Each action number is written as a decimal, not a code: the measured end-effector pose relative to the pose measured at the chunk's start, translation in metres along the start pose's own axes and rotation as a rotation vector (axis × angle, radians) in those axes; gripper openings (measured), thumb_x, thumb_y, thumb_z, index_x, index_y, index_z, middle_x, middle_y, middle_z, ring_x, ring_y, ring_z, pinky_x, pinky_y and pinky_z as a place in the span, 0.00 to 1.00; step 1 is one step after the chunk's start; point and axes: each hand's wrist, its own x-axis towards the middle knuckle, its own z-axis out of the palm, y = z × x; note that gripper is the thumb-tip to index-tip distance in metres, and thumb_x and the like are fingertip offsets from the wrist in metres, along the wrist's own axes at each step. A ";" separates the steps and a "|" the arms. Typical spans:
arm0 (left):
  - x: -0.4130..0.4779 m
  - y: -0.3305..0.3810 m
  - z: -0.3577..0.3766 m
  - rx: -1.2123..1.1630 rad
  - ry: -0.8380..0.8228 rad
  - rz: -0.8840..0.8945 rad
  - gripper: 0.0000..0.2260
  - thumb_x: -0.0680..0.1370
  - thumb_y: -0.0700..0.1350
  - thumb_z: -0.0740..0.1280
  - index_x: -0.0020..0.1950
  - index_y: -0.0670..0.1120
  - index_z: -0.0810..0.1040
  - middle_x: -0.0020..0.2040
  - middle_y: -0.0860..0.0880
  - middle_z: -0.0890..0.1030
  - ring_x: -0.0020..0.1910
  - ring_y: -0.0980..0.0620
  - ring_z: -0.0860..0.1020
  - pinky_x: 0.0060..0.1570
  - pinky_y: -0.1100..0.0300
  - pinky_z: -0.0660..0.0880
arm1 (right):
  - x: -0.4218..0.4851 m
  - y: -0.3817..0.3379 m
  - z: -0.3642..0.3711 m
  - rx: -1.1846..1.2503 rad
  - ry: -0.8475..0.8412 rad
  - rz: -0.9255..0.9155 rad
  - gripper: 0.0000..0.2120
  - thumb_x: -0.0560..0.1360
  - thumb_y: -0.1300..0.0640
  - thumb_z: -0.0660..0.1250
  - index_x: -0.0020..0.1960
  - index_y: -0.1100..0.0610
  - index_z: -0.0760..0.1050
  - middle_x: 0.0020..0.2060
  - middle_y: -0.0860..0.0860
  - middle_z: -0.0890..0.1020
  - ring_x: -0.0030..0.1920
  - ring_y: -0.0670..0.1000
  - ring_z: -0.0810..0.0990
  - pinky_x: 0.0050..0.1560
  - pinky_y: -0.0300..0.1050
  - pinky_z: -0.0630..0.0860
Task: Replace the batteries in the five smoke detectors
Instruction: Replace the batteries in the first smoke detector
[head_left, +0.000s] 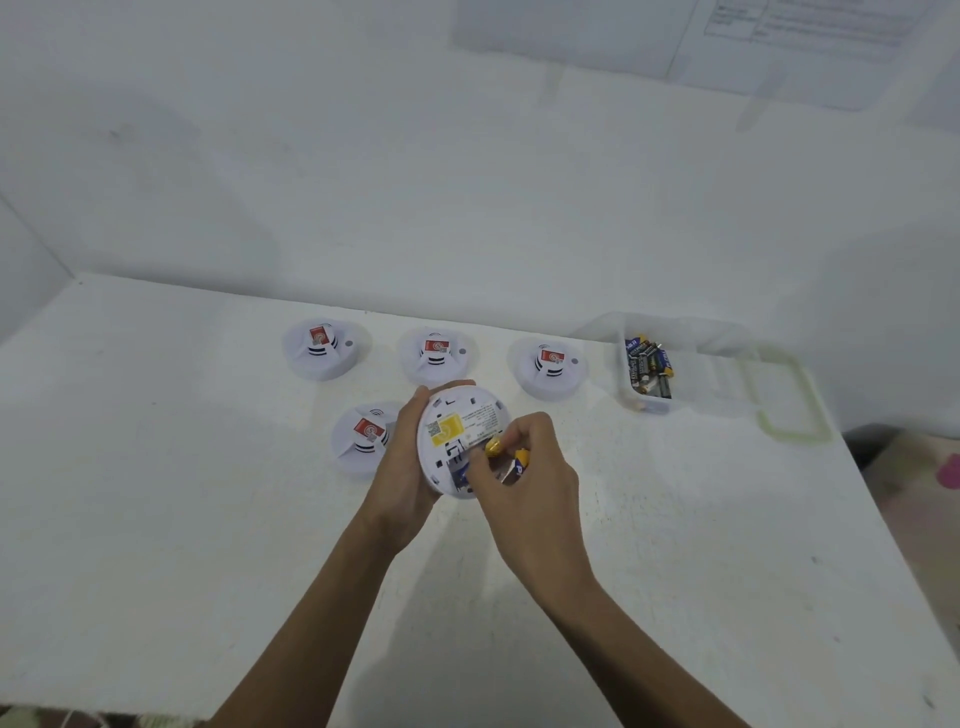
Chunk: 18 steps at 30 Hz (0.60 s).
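Note:
My left hand (402, 462) grips a white smoke detector (454, 431) by its left rim, back side up, showing a yellow label and an open battery bay. My right hand (530, 467) pinches a yellow-and-blue battery (511, 457) at that bay. One end of the battery sits at the compartment; the rest is hidden by my fingers. Several other white smoke detectors stand face up on the table: three in a far row (324, 349) (436, 356) (550, 366) and one (363, 436) just left of my left hand.
A clear plastic box (691, 364) holding several batteries (649, 366) stands at the far right of the white table (208, 519). Its green-rimmed lid (789, 395) lies beside it. A white wall rises right behind the table. The table's right edge drops off to the floor.

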 end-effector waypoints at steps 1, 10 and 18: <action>0.001 0.000 0.001 -0.006 -0.008 -0.001 0.22 0.73 0.60 0.58 0.60 0.50 0.76 0.52 0.50 0.84 0.52 0.50 0.82 0.46 0.60 0.80 | 0.001 0.000 -0.002 0.009 -0.005 -0.006 0.13 0.75 0.54 0.69 0.52 0.52 0.66 0.47 0.44 0.75 0.41 0.40 0.76 0.36 0.21 0.71; 0.006 -0.005 0.018 -0.079 -0.035 -0.062 0.21 0.77 0.57 0.52 0.59 0.50 0.77 0.55 0.46 0.84 0.54 0.47 0.82 0.49 0.56 0.80 | 0.023 0.008 -0.042 0.095 -0.048 -0.105 0.10 0.75 0.61 0.67 0.50 0.51 0.68 0.38 0.46 0.77 0.34 0.42 0.75 0.33 0.33 0.74; 0.013 -0.023 0.043 -0.171 -0.042 -0.179 0.22 0.80 0.57 0.51 0.63 0.48 0.77 0.63 0.42 0.78 0.63 0.41 0.76 0.63 0.44 0.72 | 0.065 0.034 -0.107 0.016 -0.093 -0.028 0.10 0.74 0.62 0.64 0.48 0.47 0.75 0.32 0.46 0.77 0.34 0.47 0.79 0.31 0.34 0.70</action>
